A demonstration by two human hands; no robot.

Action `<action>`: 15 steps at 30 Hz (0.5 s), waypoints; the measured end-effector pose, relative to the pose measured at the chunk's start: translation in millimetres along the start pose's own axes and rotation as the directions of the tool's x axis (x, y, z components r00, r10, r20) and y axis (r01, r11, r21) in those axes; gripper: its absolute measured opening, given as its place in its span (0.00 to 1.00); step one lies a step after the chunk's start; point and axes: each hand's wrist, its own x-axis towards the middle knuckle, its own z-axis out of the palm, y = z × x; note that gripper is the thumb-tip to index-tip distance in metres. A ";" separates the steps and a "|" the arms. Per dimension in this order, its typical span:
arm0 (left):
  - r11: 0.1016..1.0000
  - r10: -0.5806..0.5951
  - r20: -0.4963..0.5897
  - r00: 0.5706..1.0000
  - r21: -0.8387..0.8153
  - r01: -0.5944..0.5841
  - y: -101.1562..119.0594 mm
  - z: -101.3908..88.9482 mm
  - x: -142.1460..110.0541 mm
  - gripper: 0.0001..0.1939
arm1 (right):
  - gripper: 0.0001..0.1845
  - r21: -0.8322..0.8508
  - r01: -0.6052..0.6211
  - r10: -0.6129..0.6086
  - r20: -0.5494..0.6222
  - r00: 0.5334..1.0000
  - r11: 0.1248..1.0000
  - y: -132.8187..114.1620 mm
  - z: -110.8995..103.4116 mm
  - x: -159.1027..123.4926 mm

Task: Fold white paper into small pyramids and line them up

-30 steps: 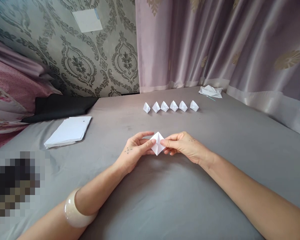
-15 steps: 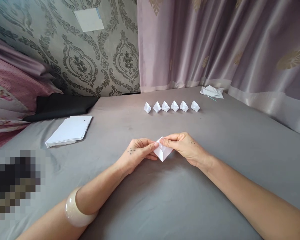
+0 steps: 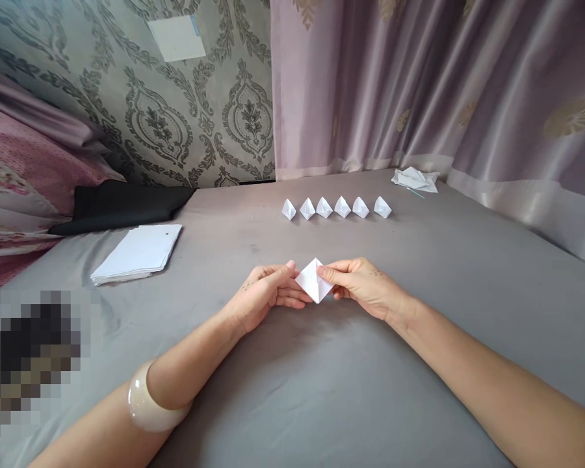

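Observation:
A small white folded paper (image 3: 313, 281), diamond-shaped with a crease down its middle, is held up over the grey sheet in front of me. My right hand (image 3: 358, 281) pinches its right side, thumb on the face and fingers behind. At the left corner, my left hand (image 3: 275, 289) has its thumb lifted off the paper. Its fingers stretch out behind the paper's lower left edge, their tips partly hidden. On my left forearm sits a pale glossy bangle (image 3: 151, 400).
Several folded white paper pieces (image 3: 342, 207) stand in a row farther back. A stack of white paper (image 3: 139, 253) lies at left, beside a black cloth (image 3: 127, 207). Loose folded papers (image 3: 414, 179) lie back right near the curtain (image 3: 370, 84). A blurred-out patch covers the lower left.
My left thumb has come off the folded paper and its fingers have straightened. The paper has risen slightly and shows a flatter diamond face, while my right hand still pinches it.

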 end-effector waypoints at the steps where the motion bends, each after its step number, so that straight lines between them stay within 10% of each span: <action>1: 1.000 -0.007 -0.008 1.000 -0.005 0.007 1.0 0.2 -0.1 0.25 | 0.19 0.004 -0.006 0.006 0.005 1.000 1.000 -0.1 -0.5 0.3; 15: 0.995 0.015 -0.099 0.995 0.101 -0.005 -3.6 0.6 1.9 0.15 | 0.15 0.025 -0.031 0.032 -0.022 0.999 0.999 4.4 -0.1 2.5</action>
